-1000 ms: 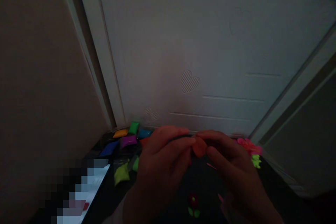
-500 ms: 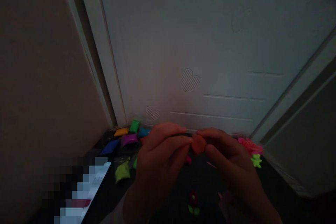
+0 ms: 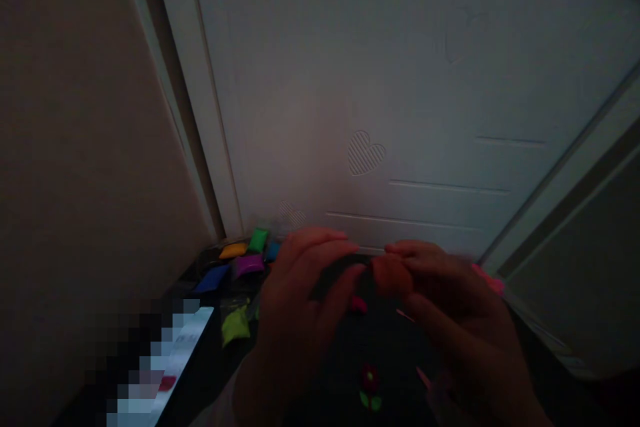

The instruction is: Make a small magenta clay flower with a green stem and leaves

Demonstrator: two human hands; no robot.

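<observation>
In the head view, my right hand (image 3: 460, 313) pinches a soft-looking orange piece of modelling clay (image 3: 393, 275) between thumb and fingers. Just left of the clay, my left hand (image 3: 305, 300) curves with thumb and fingers apart, nothing held between them. Below both hands a small dark red flower (image 3: 369, 377) with green leaves (image 3: 371, 401) lies on the dark surface (image 3: 330, 387). A pink lump (image 3: 358, 305) sits behind it, between the hands. Part of a thin pink stick (image 3: 423, 377) shows beside my right wrist.
Several clay packets lie at the back left, among them a purple one (image 3: 249, 265), a blue one (image 3: 212, 278) and a yellow-green one (image 3: 235, 325). A lit screen (image 3: 185, 347), partly pixelated, is at left. A pink shape (image 3: 489, 280) shows behind my right hand. A white door panel (image 3: 310, 113) stands behind.
My hands have moved apart. The left fingers have come off the orange clay and opened, while the clay has shifted slightly right in my right hand, showing a wider side.
</observation>
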